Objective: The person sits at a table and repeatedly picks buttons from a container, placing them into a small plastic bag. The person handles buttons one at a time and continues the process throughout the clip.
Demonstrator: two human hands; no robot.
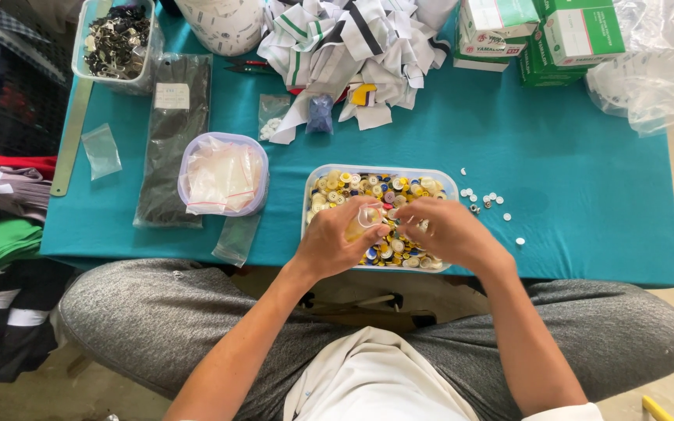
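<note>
Gripping a small clear bag (pixel 368 216) over the button tray (pixel 446 178), the left hand (pixel 335 238) is steadying it while the right hand (pixel 446 230), fingers pinched closed, is feeding buttons (pixel 368 187) in.

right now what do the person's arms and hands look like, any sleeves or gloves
Both forearms are bare, with no gloves, rings or watch visible on the left hand or right hand. A white sleeve edge shows at the right upper arm, matching the white shirt.

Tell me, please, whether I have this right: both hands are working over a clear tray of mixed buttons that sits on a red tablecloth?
Not quite: the tablecloth is teal, not red, as the head view shows. The left hand and right hand are indeed over the clear tray of mixed buttons.
</note>
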